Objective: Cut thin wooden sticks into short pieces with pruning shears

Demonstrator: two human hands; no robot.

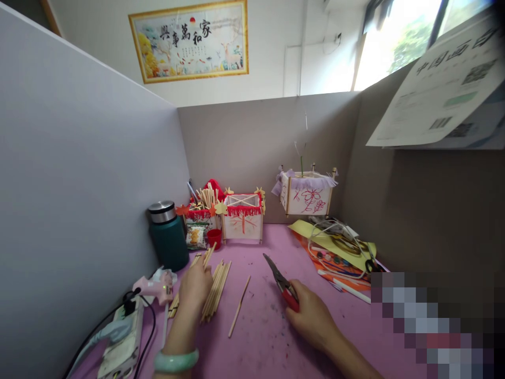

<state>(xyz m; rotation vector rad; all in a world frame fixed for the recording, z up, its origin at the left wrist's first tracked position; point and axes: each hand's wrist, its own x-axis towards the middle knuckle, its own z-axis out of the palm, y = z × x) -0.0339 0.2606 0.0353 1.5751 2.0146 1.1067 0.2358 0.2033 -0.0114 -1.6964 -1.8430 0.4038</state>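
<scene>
My left hand (196, 284), with a pale green bangle at the wrist, is closed around a few thin wooden sticks (210, 253) whose ends poke out beyond the fingers. Right beside it lies a bundle of similar sticks (216, 292) on the purple tabletop (272, 337). One single stick (239, 307) rests apart, between my two hands. My right hand (311, 313) grips a pair of red-handled pliers (281, 279), their dark, pointed jaws angled forward and left above the table.
At the back stand a red-fringed paper lantern (243, 223), a red cup (214, 238) and a snack packet (196, 236). A teal bottle (169, 239), pink glue gun (155, 287) and power strip (122, 337) line the left. Another lantern (307, 195) hangs above papers and cords (339, 242).
</scene>
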